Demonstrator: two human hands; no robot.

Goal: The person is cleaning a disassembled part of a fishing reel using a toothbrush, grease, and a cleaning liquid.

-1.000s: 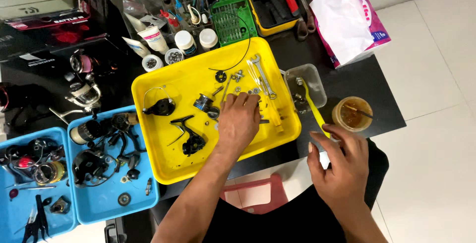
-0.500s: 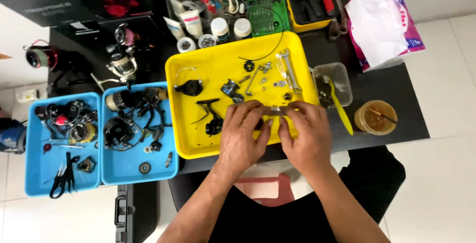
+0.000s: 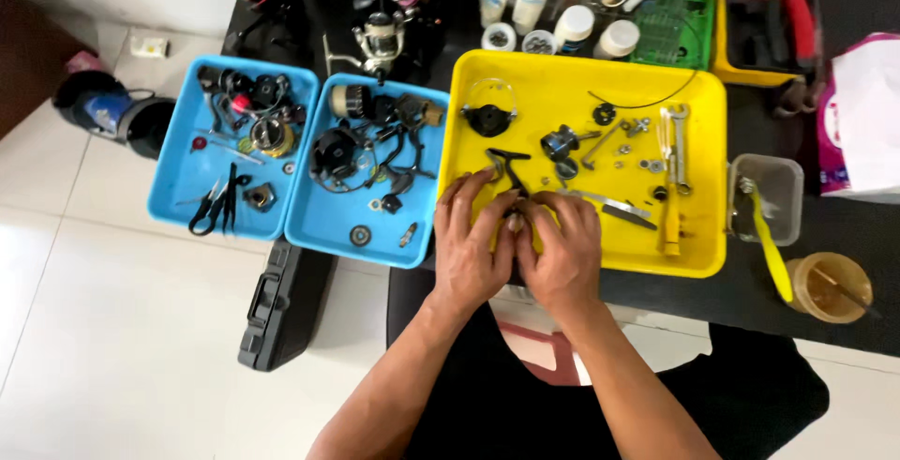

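Left hand (image 3: 472,252) and right hand (image 3: 561,254) pressed together, fingers pinching a small metal part (image 3: 514,222) between them, over near edge of yellow tray (image 3: 703,258), bare tray floor just beyond fingertips, black reel handle (image 3: 504,165) touching left fingertips

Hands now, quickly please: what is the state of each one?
Left hand: fingers curled on a small part over the yellow tray.
Right hand: curled on the same part.

Two blue trays (image 3: 178,199) (image 3: 323,230) (side by side), one yellow tray (image 3: 708,179).
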